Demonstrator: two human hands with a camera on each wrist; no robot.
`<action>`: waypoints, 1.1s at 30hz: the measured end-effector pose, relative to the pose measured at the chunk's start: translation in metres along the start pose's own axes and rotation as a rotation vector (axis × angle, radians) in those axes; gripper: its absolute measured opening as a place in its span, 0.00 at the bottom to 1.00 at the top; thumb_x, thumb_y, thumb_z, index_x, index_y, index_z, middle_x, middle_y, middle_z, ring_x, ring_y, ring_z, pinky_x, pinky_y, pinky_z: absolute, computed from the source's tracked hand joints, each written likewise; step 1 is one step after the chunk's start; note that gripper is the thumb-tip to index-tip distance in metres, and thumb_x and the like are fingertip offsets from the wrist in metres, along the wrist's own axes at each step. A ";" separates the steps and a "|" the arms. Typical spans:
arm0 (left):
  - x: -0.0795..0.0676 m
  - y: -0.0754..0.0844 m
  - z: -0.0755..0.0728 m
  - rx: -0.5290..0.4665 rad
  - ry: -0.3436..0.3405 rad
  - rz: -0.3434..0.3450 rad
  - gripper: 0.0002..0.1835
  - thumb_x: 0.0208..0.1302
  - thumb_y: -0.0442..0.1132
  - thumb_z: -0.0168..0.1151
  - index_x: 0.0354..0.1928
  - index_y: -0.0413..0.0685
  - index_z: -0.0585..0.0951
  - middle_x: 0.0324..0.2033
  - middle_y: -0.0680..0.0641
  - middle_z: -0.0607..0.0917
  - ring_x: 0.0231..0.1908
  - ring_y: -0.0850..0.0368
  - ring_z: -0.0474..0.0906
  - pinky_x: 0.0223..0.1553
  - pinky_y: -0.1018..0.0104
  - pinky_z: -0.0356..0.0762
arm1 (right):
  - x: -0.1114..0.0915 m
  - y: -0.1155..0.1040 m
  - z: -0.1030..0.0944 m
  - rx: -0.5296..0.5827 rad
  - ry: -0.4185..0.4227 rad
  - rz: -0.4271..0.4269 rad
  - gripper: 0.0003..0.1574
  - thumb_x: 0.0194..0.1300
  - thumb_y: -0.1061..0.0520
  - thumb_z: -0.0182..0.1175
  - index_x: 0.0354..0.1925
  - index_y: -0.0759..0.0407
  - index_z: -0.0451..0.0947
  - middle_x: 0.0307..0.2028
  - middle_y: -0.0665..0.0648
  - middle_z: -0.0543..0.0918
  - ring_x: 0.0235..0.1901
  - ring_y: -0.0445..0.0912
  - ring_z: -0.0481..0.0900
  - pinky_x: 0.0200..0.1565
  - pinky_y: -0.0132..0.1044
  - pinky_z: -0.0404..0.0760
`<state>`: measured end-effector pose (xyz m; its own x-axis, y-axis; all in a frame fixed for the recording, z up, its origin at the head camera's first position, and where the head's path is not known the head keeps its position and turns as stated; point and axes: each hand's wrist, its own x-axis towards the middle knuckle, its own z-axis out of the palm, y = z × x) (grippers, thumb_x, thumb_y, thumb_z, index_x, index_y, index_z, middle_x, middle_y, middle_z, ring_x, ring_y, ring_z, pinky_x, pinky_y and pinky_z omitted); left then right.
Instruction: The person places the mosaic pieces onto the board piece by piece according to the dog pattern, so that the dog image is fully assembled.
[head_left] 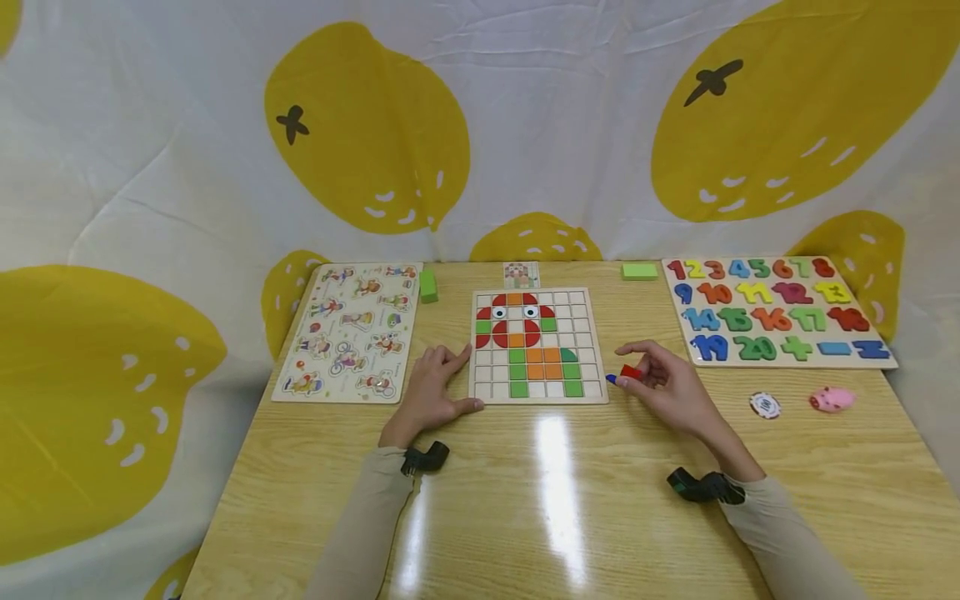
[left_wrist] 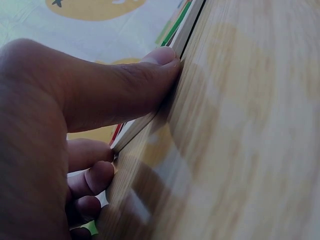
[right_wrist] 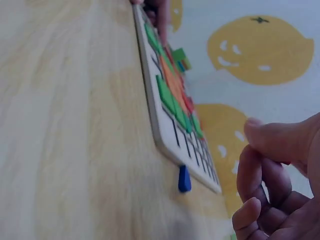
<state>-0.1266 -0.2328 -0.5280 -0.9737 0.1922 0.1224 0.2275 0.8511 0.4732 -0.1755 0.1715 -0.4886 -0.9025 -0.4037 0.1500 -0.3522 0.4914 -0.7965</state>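
Observation:
A wooden grid board (head_left: 607, 402) lies flat, with red, green and orange tiles and two eye tiles set in it as a bird-like picture. Around its near left corner spreads my left hand (head_left: 433, 387), the thumb (left_wrist: 160, 75) along the near edge and a fingertip against the left side. Right of the board, my right hand (head_left: 667, 387) pinches a red block (head_left: 631, 372) between thumb and fingers; the right wrist view mostly hides that block. Beneath, on the table by the board's near right corner, is a small blue piece (right_wrist: 184, 179).
A picture card (head_left: 521, 275) stands behind the board. To the left lies a picture puzzle (head_left: 285, 392), to the right a number puzzle (head_left: 888, 362). Green blocks (head_left: 428, 286) are near the back. A poker chip (head_left: 765, 405) and pink pig (head_left: 832, 399) lie at right.

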 end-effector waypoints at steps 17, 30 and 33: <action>-0.001 -0.002 0.004 -0.004 -0.023 -0.014 0.54 0.46 0.68 0.71 0.74 0.57 0.65 0.40 0.53 0.68 0.40 0.56 0.59 0.44 0.60 0.58 | 0.095 -0.003 0.062 0.045 0.069 -0.039 0.22 0.41 0.52 0.82 0.38 0.53 0.89 0.50 0.56 0.80 0.54 0.53 0.73 0.56 0.51 0.67; 0.001 -0.001 0.004 0.027 -0.016 0.010 0.54 0.46 0.69 0.70 0.74 0.57 0.63 0.40 0.52 0.68 0.40 0.56 0.60 0.44 0.60 0.58 | 0.108 -0.001 0.064 0.008 -0.072 0.035 0.21 0.51 0.44 0.76 0.41 0.52 0.88 0.52 0.55 0.78 0.56 0.54 0.72 0.57 0.56 0.68; 0.001 -0.002 0.003 0.030 -0.006 0.004 0.54 0.46 0.69 0.70 0.74 0.57 0.64 0.40 0.53 0.68 0.40 0.56 0.60 0.44 0.61 0.58 | 0.109 0.001 0.062 0.018 -0.096 0.010 0.12 0.59 0.49 0.72 0.40 0.53 0.88 0.51 0.56 0.80 0.55 0.54 0.72 0.56 0.56 0.68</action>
<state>-0.1284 -0.2332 -0.5312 -0.9728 0.1985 0.1194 0.2312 0.8643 0.4467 -0.2589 0.0807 -0.5094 -0.8776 -0.4717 0.0861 -0.3383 0.4820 -0.8082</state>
